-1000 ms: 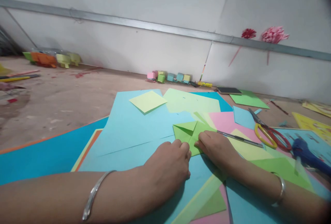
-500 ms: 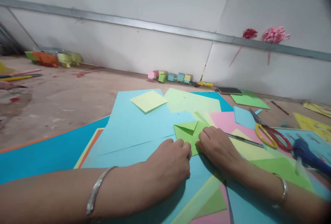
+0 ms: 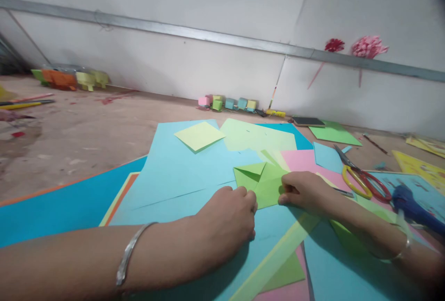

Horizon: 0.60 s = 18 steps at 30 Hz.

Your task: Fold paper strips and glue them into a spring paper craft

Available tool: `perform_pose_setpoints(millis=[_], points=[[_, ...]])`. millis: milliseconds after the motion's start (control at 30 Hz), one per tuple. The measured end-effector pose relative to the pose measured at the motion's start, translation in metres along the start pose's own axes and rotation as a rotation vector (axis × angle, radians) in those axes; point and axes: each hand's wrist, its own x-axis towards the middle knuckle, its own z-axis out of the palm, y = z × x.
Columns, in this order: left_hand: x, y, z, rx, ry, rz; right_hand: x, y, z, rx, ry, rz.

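A green sheet of paper [image 3: 266, 187] with folded flaps lies on a large light blue sheet [image 3: 181, 176]. My left hand [image 3: 231, 215] presses the lower left edge of the green paper, its fingers curled and the tips hidden. At the right edge, my right hand [image 3: 302, 192] pinches the green paper between thumb and bent fingers. A pale yellow square of paper [image 3: 200, 137] rests on the blue sheet, apart from both hands.
Scissors [image 3: 361, 180] with yellow and red handles lie at the right, near a blue glue gun [image 3: 417, 208]. A pen [image 3: 344, 193] is partly behind my right hand. Small paper figures [image 3: 229, 103] stand along the wall, near a dark phone-like slab [image 3: 308, 122].
My right hand has shifted right and slightly down, from the middle of the green paper to its right edge, uncovering more of it. My left hand has stayed in place.
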Motion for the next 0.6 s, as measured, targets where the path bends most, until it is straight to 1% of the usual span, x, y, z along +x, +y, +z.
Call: perform_pose_setpoints(millis=[133, 200, 300, 367, 500, 600], points=[[-0.001, 0.005, -0.006, -0.018, -0.018, -0.035, -0.001, 0.012, -0.002, 0.02, -0.038, -0.007], [-0.001, 0.006, -0.002, -0.003, 0.047, -0.025, -0.001, 0.012, -0.001, 0.024, -0.046, -0.012], [0.002, 0.004, 0.009, 0.017, 0.193, 0.029, 0.0, 0.01, 0.0, 0.013, -0.041, -0.012], [0.004, 0.003, 0.014, 0.016, 0.219, 0.049, 0.0, 0.009, 0.0, 0.004, -0.04, -0.01], [0.005, 0.005, 0.01, 0.024, 0.128, 0.022, 0.0, 0.009, -0.001, -0.004, -0.043, -0.007], [-0.002, 0.01, 0.009, 0.032, 0.035, -0.022, 0.001, 0.011, 0.001, -0.008, -0.04, -0.005]])
